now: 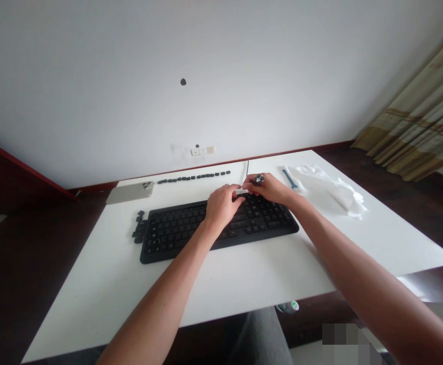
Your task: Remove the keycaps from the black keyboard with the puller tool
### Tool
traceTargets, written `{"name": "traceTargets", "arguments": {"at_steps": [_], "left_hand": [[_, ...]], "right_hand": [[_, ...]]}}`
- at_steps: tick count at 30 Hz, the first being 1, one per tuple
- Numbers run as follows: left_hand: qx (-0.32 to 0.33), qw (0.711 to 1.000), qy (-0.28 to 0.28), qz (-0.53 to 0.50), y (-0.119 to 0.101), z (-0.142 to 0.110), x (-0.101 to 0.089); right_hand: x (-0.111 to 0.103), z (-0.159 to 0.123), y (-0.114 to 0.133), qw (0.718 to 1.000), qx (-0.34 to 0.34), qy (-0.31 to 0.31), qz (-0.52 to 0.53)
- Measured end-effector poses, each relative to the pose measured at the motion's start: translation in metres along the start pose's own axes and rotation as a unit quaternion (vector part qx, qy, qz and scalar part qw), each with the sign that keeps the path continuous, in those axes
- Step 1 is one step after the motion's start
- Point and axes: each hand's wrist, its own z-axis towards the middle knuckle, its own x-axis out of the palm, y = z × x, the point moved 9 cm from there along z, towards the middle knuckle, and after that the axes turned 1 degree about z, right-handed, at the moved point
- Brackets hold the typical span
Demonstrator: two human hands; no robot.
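Note:
A black keyboard (191,230) lies on the white table (244,274). My left hand (221,205) rests on the keyboard's upper middle with its fingers curled round a small pale thing I cannot make out. My right hand (269,188) is at the keyboard's top edge, fingers pinched on a small dark object (258,178). The two hands' fingertips almost meet. A row of loose black keycaps (193,177) lies behind the keyboard, and several more keycaps (139,229) sit at its left end.
A phone (130,192) lies face down at the back left of the table. A blue-handled tool (290,178) and a crumpled white cloth (331,190) are at the back right. The keyboard cable (248,167) runs to the wall. Curtains (419,126) hang at right.

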Motion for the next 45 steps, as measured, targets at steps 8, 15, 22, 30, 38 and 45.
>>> {"name": "traceTargets", "arguments": {"at_steps": [8,15,22,30,38,45], "left_hand": [[0.014,0.999,0.012,0.029,-0.005,-0.001,0.001],[0.017,0.999,0.02,0.034,-0.007,0.0,0.001],[0.007,1.0,0.015,0.02,-0.006,-0.001,0.001],[0.012,0.999,0.031,0.02,-0.006,0.0,0.006],[0.014,0.999,0.034,0.018,-0.007,0.0,0.007],[0.024,0.999,0.026,0.008,-0.006,0.0,0.006]], "right_hand": [[-0.002,-0.006,0.02,0.997,-0.043,0.053,-0.028],[-0.005,-0.009,0.028,0.997,-0.044,0.052,-0.038],[-0.002,-0.004,0.01,0.999,0.036,0.035,-0.02],[0.008,-0.005,0.013,0.996,0.034,0.074,-0.031],[0.01,-0.006,0.004,0.993,0.089,0.068,0.027],[0.009,-0.002,0.001,0.995,0.095,0.002,-0.021]]}}
